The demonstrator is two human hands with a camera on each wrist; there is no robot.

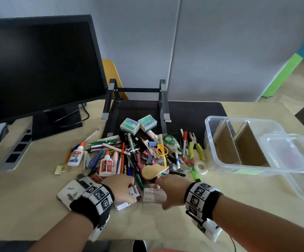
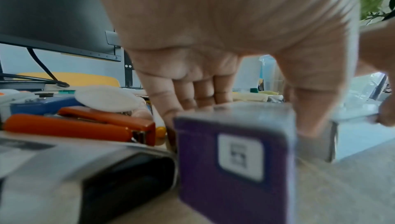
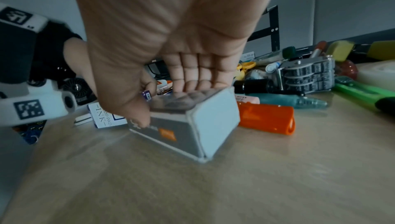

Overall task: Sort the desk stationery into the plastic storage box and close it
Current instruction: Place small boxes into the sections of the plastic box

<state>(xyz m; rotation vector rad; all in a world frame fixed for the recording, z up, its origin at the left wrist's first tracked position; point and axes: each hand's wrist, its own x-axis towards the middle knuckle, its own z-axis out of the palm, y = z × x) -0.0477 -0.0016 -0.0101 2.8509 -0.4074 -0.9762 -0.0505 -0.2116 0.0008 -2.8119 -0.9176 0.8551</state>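
At pile's near edge, both hands grip small boxes.
Left hand (image 2: 213, 45) clamps purple box (image 2: 233, 163); right hand (image 3: 171, 45) pinches grey box (image 3: 183, 126), both on worktop (image 1: 165, 222). Plastic storage box (image 1: 209, 124) sits right, open, lid (image 1: 293, 168) leaning against it.

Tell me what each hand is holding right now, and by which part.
Left hand grips a small purple cardboard box across its top, fingers behind, thumb at the side. Right hand grips a small clear-lidded grey box across its top edges.
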